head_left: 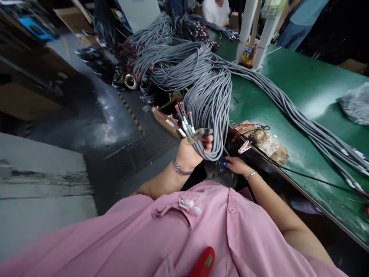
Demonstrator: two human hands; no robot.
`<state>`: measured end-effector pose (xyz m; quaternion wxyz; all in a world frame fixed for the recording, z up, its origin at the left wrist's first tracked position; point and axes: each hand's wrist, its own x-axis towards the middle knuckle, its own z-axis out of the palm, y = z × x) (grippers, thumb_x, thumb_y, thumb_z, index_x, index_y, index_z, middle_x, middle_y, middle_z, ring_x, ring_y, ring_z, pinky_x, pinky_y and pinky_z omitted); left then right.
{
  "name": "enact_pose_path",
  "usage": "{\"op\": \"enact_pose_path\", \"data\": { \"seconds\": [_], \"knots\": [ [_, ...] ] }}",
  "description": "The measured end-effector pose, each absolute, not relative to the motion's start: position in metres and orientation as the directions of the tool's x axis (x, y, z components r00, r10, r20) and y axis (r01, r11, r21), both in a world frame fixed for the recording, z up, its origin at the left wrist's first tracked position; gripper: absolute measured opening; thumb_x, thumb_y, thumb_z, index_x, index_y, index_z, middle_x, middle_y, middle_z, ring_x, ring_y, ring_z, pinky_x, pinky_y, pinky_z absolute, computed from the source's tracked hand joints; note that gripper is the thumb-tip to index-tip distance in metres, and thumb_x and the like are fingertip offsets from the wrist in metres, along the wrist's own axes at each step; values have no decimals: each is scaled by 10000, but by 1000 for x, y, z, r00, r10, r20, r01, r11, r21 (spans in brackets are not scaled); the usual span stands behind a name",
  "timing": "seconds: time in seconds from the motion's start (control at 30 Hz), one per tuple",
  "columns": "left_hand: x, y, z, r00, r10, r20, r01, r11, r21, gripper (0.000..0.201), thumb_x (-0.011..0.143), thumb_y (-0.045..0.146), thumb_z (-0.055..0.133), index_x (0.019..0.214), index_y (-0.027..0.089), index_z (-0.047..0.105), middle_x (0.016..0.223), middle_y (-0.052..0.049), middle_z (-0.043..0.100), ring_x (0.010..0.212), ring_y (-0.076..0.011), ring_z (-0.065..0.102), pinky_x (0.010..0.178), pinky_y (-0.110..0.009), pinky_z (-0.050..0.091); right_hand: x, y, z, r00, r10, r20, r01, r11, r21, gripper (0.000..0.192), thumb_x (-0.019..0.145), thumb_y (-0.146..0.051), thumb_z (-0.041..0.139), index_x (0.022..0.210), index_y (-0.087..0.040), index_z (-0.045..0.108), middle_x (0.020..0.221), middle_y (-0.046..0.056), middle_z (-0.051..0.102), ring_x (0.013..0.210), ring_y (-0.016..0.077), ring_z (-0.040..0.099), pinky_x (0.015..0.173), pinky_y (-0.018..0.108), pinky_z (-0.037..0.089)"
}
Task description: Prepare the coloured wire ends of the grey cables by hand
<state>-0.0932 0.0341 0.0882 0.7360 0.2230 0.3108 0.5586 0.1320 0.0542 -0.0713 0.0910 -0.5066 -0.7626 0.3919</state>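
Cables fill the middle of the scene: a thick bundle of grey cables (pixel 211 96) droops off the near-left edge of the green workbench (pixel 311 92) and hangs down in front of the person in the pink shirt (pixel 178 238). The left hand (pixel 191 152) is closed around a handful of these cables near their ends, thumb and fingers wrapped tight, so that the stripped coloured wire ends (pixel 180 117) fan upward and to the left above the fist. The right hand (pixel 235 164) sits lower and to the right, just beside the hanging loop; its fingers are curled at something small and blue, but whether it grips a cable or only touches it cannot be told. A pink clip (pixel 245 146) and a taped cardboard block (pixel 266 144) lie on the bench edge just beyond that hand. The step looks like sorting or gathering cable ends into one bunch. Adding another would call for a firm left-hand grip while the right feeds a single end up alongside the rest.
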Motion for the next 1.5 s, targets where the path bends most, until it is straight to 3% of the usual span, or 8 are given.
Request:
{"op": "enact_pose_path", "data": {
  "seconds": [0.17,0.3,0.47,0.67,0.9,1.1,1.3,1.5],
  "knots": [
    [-98,32,84,186,965,-182,-685,260,680,257,751,347,609,843,119,681,715,-60,648,522,-107,544,439,-216,342,132,51,-64,-363,918,-158,723,171,-669,140,839,-305,568,815,-182,632,747,51,643,657,168,542,638,285,391],
    [-93,30,62,218,953,-209,-703,301,644,246,686,308,652,840,118,674,726,-64,659,544,-115,559,452,-219,363,118,16,-35,-316,933,170,488,314,-814,158,884,-320,537,962,-220,632,873,49,648,773,183,581,718,304,453],
    [-81,24,49,241,956,-169,-699,291,653,244,677,314,690,826,124,663,727,-59,668,561,-115,583,478,-215,386,105,-10,-5,-264,900,347,489,435,-756,457,815,-272,616,1250,-224,484,1034,86,588,834,207,566,772,356,482],
    [-77,22,50,243,958,-149,-656,276,702,286,651,330,727,843,126,670,709,-51,666,548,-112,582,483,-214,398,98,-4,-9,-455,817,353,572,572,-588,376,830,-190,540,1204,-216,515,1078,115,599,960,260,557,837,403,463],
    [-96,23,39,266,956,-126,-591,265,762,304,668,343,760,857,123,670,745,-64,686,652,-168,658,641,-293,526,99,-3,-5,-476,817,326,601,573,-557,265,872,-272,511,1122,-211,573,1053,112,534,889,234,523,764,374,458],
    [-128,31,28,276,956,-103,-555,246,795,300,686,361,732,851,117,676,789,-116,710,607,-185,666,413,-197,377,102,-2,-8,-413,850,328,583,523,-622,196,896,-373,503,859,-210,604,966,85,513,810,203,501,710,340,440],
    [-144,38,24,92,986,-138,-663,164,730,296,719,340,653,906,114,700,860,-124,712,596,-138,631,374,-172,316,100,-3,-20,-306,901,308,526,429,-734,211,930,-353,431,882,-223,590,986,84,516,858,213,529,770,357,467],
    [-96,28,26,153,984,-89,-513,156,844,325,674,359,737,896,122,724,880,-137,725,654,-171,638,424,-209,349,93,-2,-30,-411,874,260,503,455,-734,220,921,-354,456,886,-226,631,1018,86,537,862,211,546,789,351,484]
  ]
}}
